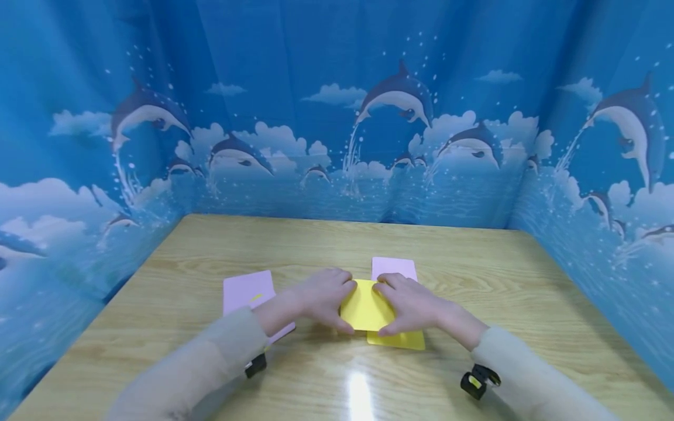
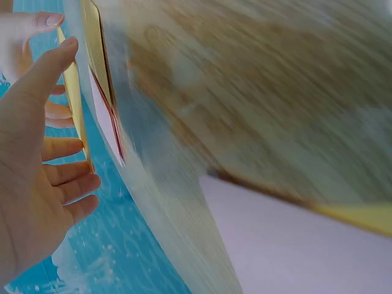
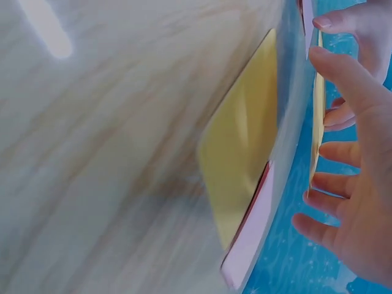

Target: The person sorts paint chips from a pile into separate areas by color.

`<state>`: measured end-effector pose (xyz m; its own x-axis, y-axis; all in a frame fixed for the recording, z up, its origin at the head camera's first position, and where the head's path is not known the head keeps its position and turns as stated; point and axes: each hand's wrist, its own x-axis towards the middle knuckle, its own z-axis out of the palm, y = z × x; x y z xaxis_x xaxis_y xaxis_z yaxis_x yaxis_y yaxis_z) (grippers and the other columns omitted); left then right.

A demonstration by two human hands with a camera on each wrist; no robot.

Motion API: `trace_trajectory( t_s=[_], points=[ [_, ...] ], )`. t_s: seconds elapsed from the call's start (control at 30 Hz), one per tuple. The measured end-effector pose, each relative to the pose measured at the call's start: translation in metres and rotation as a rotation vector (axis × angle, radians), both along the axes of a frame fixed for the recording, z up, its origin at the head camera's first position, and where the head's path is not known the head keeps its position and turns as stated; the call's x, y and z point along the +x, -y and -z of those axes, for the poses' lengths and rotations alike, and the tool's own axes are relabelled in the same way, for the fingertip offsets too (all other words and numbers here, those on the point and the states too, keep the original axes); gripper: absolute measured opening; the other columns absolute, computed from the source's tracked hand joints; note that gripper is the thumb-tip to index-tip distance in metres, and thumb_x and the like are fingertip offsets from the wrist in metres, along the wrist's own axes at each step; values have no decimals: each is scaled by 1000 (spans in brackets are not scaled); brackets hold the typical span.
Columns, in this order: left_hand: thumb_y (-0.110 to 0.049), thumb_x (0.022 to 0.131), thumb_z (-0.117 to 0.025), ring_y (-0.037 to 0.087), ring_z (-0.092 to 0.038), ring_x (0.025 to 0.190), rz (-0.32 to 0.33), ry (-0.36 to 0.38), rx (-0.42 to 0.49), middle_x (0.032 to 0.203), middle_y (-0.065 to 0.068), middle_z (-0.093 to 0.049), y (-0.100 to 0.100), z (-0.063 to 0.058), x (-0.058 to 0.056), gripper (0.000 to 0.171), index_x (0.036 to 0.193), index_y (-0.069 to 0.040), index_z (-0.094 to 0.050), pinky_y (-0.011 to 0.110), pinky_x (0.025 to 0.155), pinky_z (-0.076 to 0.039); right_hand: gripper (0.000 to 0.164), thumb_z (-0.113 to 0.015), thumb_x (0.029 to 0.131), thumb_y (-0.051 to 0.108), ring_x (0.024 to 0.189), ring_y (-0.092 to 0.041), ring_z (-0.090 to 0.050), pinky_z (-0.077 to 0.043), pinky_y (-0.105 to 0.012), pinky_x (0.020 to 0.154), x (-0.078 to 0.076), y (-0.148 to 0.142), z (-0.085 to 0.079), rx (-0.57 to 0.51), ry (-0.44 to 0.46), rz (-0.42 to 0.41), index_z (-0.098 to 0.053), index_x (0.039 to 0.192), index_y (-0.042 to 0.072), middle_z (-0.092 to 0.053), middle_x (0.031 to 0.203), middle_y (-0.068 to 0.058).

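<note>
Between my two hands is a yellow rectangular card (image 1: 367,306), held up above the table. My left hand (image 1: 325,298) pinches its left edge, thumb nearer me and fingers at the far side. On the opposite edge my right hand (image 1: 409,303) grips it the same way. Both wrist views show the card (image 2: 73,98) nearly edge-on and off the table. Beneath it, a second yellow card (image 1: 402,340) lies on the table, partly covered in the head view. A pink card (image 1: 394,268) shows behind the right hand, next to that lower yellow card (image 3: 242,141).
To the left, a pink card (image 1: 246,291) lies partly under my left forearm, with a small yellow part (image 1: 256,297) showing. All this is on a wood-grain table (image 1: 295,240). A blue dolphin-print curtain (image 1: 295,117) surrounds the table's back and sides.
</note>
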<state>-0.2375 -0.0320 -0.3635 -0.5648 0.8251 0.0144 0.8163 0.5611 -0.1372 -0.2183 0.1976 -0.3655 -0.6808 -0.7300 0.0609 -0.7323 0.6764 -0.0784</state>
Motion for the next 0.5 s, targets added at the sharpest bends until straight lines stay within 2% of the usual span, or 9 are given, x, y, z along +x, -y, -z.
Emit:
trace_trajectory(
  t_s=[0.1,0.37,0.5],
  points=[
    [-71,70,-58,16,-47,94,9,-4,-20,105,4,-52,-9,2,1,78,114,-7,-54,28,87,-41,81,-73,67,53,115,-32,-43,-41,-46,91,2,-8,3,13,-16,0,-50,124,0,-44,127,-19],
    [-74,70,-56,18,-48,99,-14,14,-64,111,6,-53,-32,6,4,84,120,-6,-52,30,91,-41,81,-72,68,52,117,-33,-42,-40,-49,93,8,-26,5,35,46,43,-49,126,0,-43,130,-20],
    [-74,71,-55,17,-49,98,1,1,-86,110,5,-53,-41,9,6,83,119,-6,-53,29,88,-41,80,-72,69,51,118,-33,-43,-40,-49,93,10,-33,7,52,49,41,-49,127,1,-44,129,-19]
  ],
)
